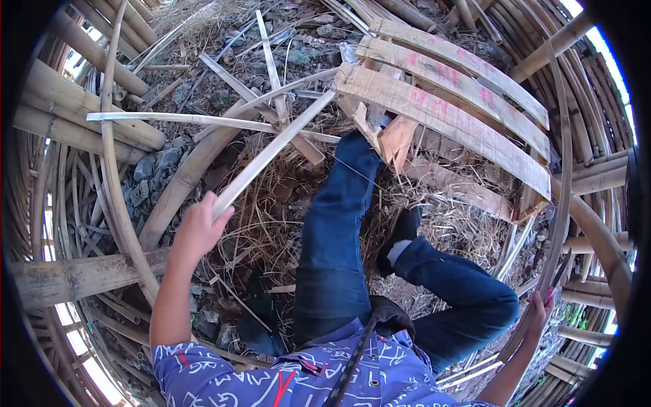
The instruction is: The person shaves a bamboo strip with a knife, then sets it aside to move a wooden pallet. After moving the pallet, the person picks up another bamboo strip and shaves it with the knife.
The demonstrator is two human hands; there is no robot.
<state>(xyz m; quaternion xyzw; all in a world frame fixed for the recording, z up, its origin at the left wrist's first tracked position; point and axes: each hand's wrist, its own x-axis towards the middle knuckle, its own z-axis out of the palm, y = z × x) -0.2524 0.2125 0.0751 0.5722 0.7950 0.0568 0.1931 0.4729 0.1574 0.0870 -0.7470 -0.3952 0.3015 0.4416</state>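
Note:
My left hand (202, 225) is closed around the lower end of a pale split strip (274, 150), which slants up to the right toward the corner of a wooden slatted pallet (441, 108). Over at the right, my right hand (539, 308) is closed on a tool with a dark narrow blade (561, 268) pointing up; its handle is mostly hidden by the fingers. A long, curved bamboo strip (561, 169) passes beside that hand; whether the fingers also touch it cannot be made out.
Stacked bamboo poles (88, 119) stand at the left, and more bamboo (597, 180) lines the right. Loose strips (271, 61) cross over stony ground ahead. Shavings (264, 197) cover the ground around my outstretched and bent legs (336, 237).

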